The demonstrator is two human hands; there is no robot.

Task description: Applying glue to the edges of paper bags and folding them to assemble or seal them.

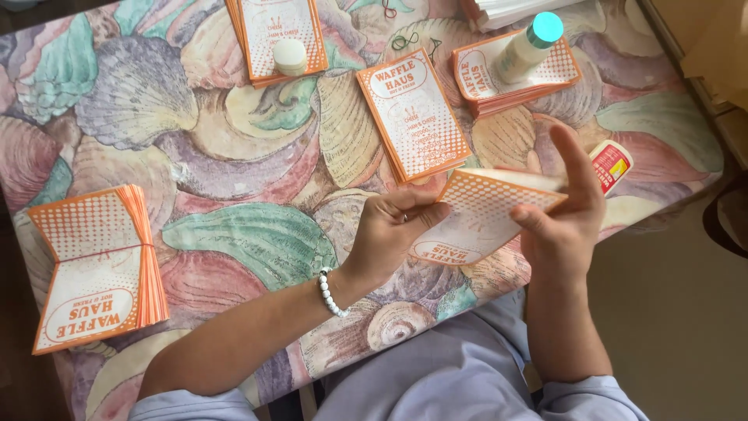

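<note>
My left hand (393, 230) and my right hand (565, 214) both hold one orange-and-white paper sleeve (483, 214) above the table's near edge. The left hand pinches its left side, with thumb on top. The right hand grips its right end, forefinger raised upright. A white bead bracelet (331, 292) circles my left wrist. Just beyond the sleeve lies a flat stack of the same printed sleeves (413, 113).
The table wears a shell-patterned cloth (234, 164). A folded stack of sleeves (97, 265) lies at the left. One stack at the back carries a small white round lid (290, 56), another a white bottle with a teal cap (530, 43). A glue stick (612, 164) lies by my right hand.
</note>
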